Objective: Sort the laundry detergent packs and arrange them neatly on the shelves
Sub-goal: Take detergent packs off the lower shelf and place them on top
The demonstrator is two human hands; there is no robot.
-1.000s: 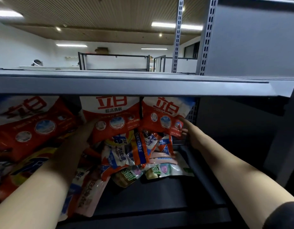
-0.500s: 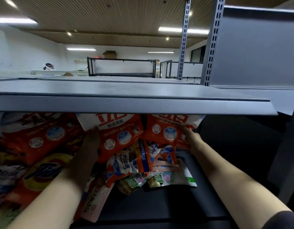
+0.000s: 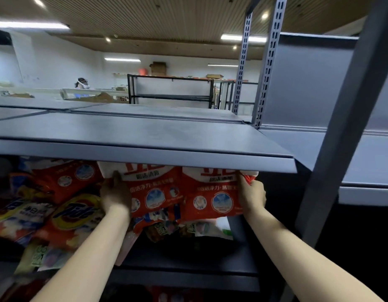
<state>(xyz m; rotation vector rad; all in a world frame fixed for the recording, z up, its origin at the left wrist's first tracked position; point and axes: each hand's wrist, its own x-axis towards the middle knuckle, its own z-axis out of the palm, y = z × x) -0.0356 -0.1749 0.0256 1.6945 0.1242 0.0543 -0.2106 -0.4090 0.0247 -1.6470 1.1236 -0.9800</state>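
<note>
- Hands on the two red packs standing side by side at the back of the middle shelf (image 3: pixel 188 260): left hand (image 3: pixel 115 196) grips the outer edge of the left pack (image 3: pixel 153 188), right hand (image 3: pixel 251 194) pinches the right pack (image 3: pixel 210 195) at its top corner.
- Pack tops hidden under the upper shelf (image 3: pixel 145 153).
- Loose pile (image 3: pixel 64 214) sprawls to the left, small sachets underneath.
- Advice: square both packs upright, edges touching, faces forward; clear the sachets from below first or they'll tip.

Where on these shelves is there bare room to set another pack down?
The upper shelf is bare. On the lower shelf, bare strips lie in front of the two red packs and beyond the right hand. The Tide pack side is crowded.
</note>
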